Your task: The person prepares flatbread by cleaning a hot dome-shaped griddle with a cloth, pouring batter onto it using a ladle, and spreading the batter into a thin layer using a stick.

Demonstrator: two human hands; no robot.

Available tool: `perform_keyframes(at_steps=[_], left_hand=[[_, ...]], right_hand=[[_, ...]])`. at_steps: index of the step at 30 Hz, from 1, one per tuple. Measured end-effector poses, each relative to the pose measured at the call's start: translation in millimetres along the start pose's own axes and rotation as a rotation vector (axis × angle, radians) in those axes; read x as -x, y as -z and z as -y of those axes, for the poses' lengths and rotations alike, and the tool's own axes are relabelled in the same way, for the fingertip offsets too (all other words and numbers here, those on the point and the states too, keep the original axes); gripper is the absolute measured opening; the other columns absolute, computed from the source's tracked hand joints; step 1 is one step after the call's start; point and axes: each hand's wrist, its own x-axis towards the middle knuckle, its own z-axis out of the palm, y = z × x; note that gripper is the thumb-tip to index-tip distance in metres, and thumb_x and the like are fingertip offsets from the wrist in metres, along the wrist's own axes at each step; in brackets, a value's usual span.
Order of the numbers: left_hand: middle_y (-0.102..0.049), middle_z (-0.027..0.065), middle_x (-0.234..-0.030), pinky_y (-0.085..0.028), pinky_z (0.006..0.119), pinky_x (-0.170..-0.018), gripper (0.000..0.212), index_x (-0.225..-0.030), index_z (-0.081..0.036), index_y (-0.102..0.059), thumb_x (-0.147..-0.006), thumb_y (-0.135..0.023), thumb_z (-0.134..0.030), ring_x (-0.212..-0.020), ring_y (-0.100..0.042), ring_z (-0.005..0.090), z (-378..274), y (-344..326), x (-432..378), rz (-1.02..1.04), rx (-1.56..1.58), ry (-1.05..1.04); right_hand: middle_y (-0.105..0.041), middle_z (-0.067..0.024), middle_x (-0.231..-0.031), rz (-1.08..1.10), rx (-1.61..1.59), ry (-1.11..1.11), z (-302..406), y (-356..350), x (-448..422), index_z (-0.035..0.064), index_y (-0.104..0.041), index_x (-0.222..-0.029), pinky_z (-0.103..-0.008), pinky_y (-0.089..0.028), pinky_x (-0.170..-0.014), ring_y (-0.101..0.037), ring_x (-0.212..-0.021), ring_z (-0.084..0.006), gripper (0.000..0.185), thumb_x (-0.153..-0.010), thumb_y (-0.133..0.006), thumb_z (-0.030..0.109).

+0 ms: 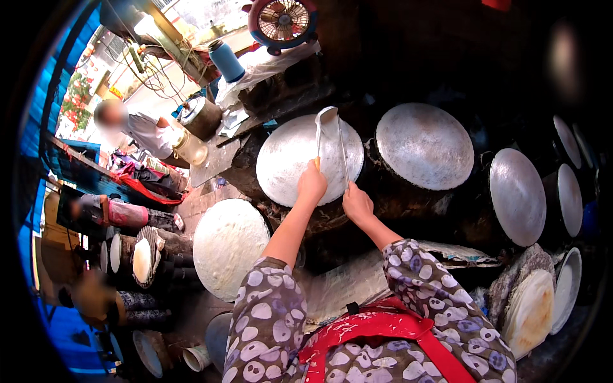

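Note:
My left hand [312, 183] grips the yellow-orange handle of a ladle-like tool [328, 116], its whitish head over the far part of a round griddle [282, 158]. In my right hand [358, 203] is a thin metal tool [343, 151], perhaps a long spatula, reaching forward beside the ladle. The two far ends come close together; I cannot tell if they touch. Both tools lie over the pale griddle surface in view. To the left of my left forearm stands a wide round vessel of white batter or dough [231, 250].
More round griddles [425, 146] stand to the right, one of them [517, 196] farther along. Stacked flatbreads [529, 311] lie at lower right. A fan [283, 21] and blue flask [226, 61] stand at the back. A person [146, 131] is beside a cloudy container [190, 146] at left.

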Motion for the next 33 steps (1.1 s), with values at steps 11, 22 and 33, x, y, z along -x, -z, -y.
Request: perform_keyframes(at_steps=[11,22,33], left_hand=[[-0.062,0.0211,-0.099,-0.046,0.044,-0.081,0.049,-0.131,-0.008,-0.038,-0.084,-0.051,-0.015,-0.093,-0.06,0.0367,19,22,-14,0.015,-0.214,0.103],[-0.06,0.0211,-0.102,-0.046,0.044,-0.081,0.05,-0.131,-0.008,-0.038,-0.084,-0.054,-0.012,-0.094,-0.059,0.0374,25,36,-7,-0.061,-0.281,0.161],[-0.06,0.0223,-0.101,-0.046,0.045,-0.082,0.051,-0.132,-0.005,-0.037,-0.084,-0.052,-0.017,-0.092,-0.059,0.0389,44,50,14,-0.077,-0.322,0.26]], right_hand=[[-0.064,-0.0221,-0.084,0.024,0.17,0.103,6,-10,-21,0.0026,-0.05,-0.116,-0.0489,-0.046,-0.073,-0.061,-0.083,-0.0388,0.034,-0.089,-0.04,0.02],[-0.064,-0.0229,-0.084,0.137,0.169,0.232,17,-8,-44,-0.0063,-0.046,-0.121,-0.0459,-0.049,-0.071,-0.063,-0.081,-0.0372,0.042,-0.085,-0.039,0.014],[-0.064,-0.0222,-0.08,0.18,0.202,0.334,20,-9,-61,-0.0037,-0.047,-0.119,-0.0474,-0.048,-0.069,-0.063,-0.078,-0.038,0.038,-0.084,-0.038,0.011]])
